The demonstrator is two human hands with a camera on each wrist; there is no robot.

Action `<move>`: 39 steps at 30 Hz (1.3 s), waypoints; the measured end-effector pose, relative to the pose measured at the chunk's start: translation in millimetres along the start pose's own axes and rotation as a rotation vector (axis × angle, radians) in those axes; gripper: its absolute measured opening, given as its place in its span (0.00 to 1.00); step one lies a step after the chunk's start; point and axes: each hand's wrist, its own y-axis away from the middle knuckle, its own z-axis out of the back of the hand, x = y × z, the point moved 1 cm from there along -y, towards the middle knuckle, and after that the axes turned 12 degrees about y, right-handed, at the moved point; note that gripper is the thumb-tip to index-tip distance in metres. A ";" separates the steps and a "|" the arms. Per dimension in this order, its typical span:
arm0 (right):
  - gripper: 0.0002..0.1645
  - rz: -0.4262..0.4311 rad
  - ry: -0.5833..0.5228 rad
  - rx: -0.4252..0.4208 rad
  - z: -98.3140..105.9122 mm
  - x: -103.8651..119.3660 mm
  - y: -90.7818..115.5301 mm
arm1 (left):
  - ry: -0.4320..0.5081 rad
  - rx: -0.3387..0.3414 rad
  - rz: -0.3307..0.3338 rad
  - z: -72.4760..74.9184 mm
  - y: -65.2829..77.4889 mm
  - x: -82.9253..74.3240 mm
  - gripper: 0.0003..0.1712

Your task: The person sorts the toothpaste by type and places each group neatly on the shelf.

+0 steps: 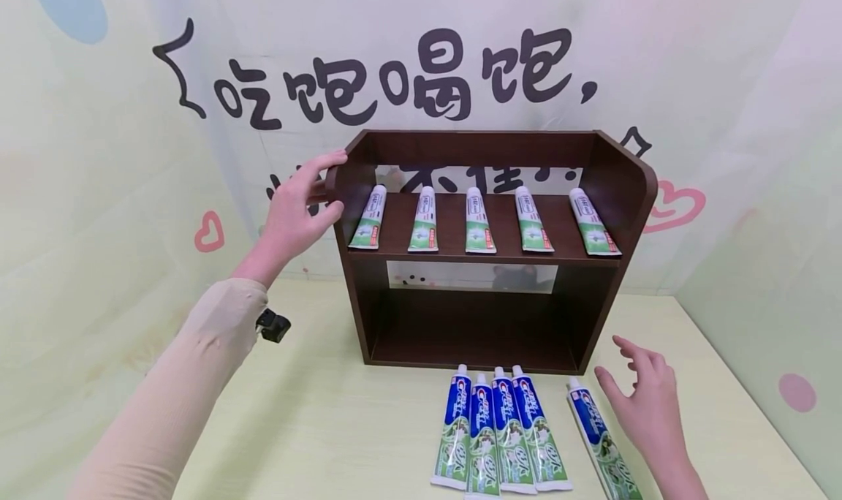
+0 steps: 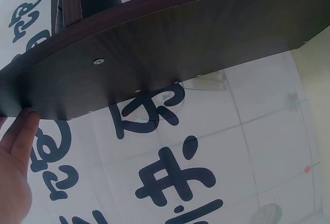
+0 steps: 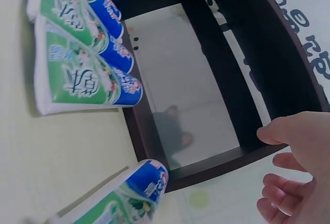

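A dark brown two-level shelf [image 1: 487, 273] stands against the backdrop. My left hand [image 1: 299, 207] rests at its upper left side panel, index finger over the sloping edge and thumb at the front edge. In the left wrist view, straight fingers [image 2: 23, 139] lie at the panel's edge. Several white-and-green toothpaste tubes [image 1: 480, 222] lie in a spaced row on the upper level. Lower right, my right hand [image 1: 647, 401] hovers with spread, relaxed fingers, holding nothing, beside a single blue-and-green Crest toothpaste tube [image 1: 601, 441].
Several more Crest tubes [image 1: 500, 441] lie side by side, partly overlapping, on the pale yellow table [image 1: 289, 412] before the shelf. A printed fabric backdrop [image 1: 737, 83] with black lettering hangs behind. The shelf's lower level [image 1: 473, 332] shows bare brown boards.
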 end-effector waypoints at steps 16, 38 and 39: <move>0.40 0.029 0.055 0.274 -12.0 -15.9 10.9 | 0.004 0.004 0.001 -0.8 0.3 0.6 0.34; 0.44 0.013 0.038 0.675 -17.6 -42.9 13.8 | -0.007 0.020 0.001 2.2 -2.2 -1.1 0.34; 0.44 0.017 0.035 0.686 -18.0 -43.8 14.3 | -0.005 0.022 0.003 2.1 -1.7 -1.1 0.34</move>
